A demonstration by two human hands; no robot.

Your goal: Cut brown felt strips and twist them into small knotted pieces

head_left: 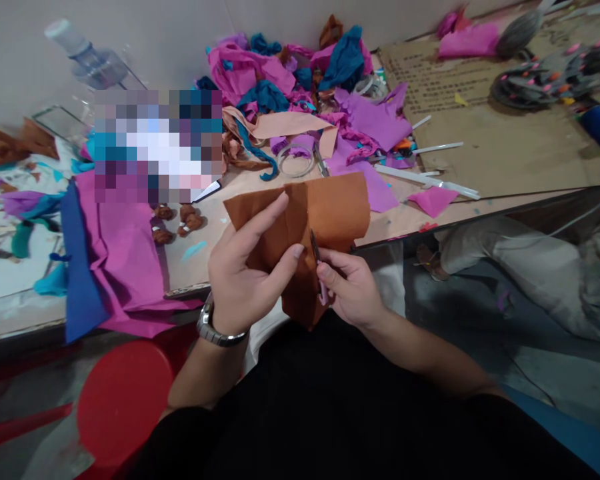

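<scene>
In mid-frame, a brown sheet (pixel 337 203), possibly paper, is held by the left hand (pixel 245 270); scissors (pixel 323 291) are gripped by the right hand (pixel 355 290); colourful scraps (pixel 253 70) are heaped at upper centre.

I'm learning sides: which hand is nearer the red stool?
Left. In view, the left hand is above and right of the red stool; the right hand is farther right.

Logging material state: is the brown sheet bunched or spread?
Spread, though bent: the brown sheet extends broadly on both sides of the scissors.
</scene>
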